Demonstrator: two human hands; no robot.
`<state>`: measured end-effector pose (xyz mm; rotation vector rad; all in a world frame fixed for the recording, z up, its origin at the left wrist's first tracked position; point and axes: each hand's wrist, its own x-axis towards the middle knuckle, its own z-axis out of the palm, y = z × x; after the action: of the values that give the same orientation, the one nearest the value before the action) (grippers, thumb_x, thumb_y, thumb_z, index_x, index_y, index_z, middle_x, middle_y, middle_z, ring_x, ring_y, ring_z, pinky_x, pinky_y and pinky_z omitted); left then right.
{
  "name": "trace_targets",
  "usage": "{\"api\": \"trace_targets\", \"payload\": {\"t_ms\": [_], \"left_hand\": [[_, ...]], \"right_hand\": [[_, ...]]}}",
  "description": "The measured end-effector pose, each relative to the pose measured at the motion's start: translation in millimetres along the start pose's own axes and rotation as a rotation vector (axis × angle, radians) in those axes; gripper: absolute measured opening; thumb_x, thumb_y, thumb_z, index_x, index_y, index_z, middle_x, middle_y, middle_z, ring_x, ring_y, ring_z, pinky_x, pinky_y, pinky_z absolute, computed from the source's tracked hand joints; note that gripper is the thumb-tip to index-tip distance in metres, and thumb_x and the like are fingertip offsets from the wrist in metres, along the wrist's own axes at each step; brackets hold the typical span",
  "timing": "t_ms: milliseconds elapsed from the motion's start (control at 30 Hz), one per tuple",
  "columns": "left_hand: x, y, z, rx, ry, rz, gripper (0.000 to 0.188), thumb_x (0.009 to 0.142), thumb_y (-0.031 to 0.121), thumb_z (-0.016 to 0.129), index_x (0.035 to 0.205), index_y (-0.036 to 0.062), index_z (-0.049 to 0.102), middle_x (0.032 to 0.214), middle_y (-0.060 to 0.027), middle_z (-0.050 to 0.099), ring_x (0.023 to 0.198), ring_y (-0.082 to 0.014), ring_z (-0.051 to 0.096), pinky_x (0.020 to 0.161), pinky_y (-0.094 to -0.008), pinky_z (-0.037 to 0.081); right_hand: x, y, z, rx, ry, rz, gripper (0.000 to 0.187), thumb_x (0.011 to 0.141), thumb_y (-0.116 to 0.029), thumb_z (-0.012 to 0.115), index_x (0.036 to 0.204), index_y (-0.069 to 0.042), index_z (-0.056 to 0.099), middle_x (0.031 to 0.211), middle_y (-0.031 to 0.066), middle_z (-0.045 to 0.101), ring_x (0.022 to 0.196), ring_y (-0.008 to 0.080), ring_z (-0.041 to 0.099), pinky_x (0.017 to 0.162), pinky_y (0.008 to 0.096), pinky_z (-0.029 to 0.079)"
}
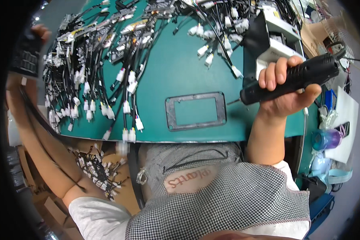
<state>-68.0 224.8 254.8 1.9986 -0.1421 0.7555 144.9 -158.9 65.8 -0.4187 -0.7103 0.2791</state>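
From where I stand, the green table (196,82) takes up most of the view, its far and left parts heaped with wired boards (135,26) whose dark leads end in white plugs. At its far right stands a white housing (282,50).

The person works between two holds. The right hand (282,90) has its fingers curled firmly around a black electric screwdriver (308,74), the thumb stretched loosely along its lower side. The screwdriver's long axis slopes from the corded end, at far right, down to the working end, which points left and slightly toward the person.

Nearest that end, a black rectangular frame (171,116) lies flat near the table's front edge, untouched by either hand. Its long axis runs left to right, the right end angled a little away from the person.

Far out to the left, the left hand (41,33) is closed on a dark module (27,58), blurred and partly lost in shadow; I can't make out which way it faces.

I'd judge this as the point of bringing a part over before fastening: the next move calls for setting module and frame together, lining up the corners. Smallest of all, the screwdriver's thin bit (233,102) sits just beside the frame's right side; whether they touch, I can't tell.
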Motion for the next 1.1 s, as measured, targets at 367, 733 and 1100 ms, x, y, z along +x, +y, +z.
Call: {"api": "trace_targets", "payload": {"t_ms": [367,733,1100], "left_hand": [[-135.5,-61.5,248.4,0.582,-0.484,-0.056,0.061,0.061,0.021,0.084,0.119,0.0120,0.066,0.103,-0.0101,0.059,0.090,-0.0285,0.059,0.077,-0.0382,0.050],[-148.1,-73.1,269.5,0.758,-0.434,0.044,0.045,0.070,0.027,0.079,0.112,0.0180,0.070,0.121,-0.0159,0.057,0.109,-0.0359,0.055,0.093,-0.0458,0.044],[-146.0,-80.2,276.5,0.688,-0.483,-0.042,0.046,0.069,0.022,0.079,0.113,0.0190,0.069,0.125,-0.0167,0.056,0.113,-0.0360,0.054,0.098,-0.0490,0.040]], "right_hand": [[-22.0,-23.5,-8.9,-0.140,-0.132,-0.044,0.082,0.077,-0.074,0.058,0.117,-0.003,0.053,0.080,0.0065,0.053,0.065,0.0185,0.054,0.061,0.0335,0.047],[-20.3,-30.1,-17.5,-0.183,-0.175,0.024,0.083,0.074,-0.074,0.061,0.119,-0.004,0.055,0.083,0.0051,0.054,0.070,0.0183,0.054,0.063,0.0343,0.045],[-8.8,-84.8,-22.5,-0.390,-0.138,-0.104,0.078,0.072,-0.075,0.060,0.112,-0.009,0.065,0.084,0.0068,0.058,0.071,0.0218,0.056,0.065,0.0378,0.048]]}}
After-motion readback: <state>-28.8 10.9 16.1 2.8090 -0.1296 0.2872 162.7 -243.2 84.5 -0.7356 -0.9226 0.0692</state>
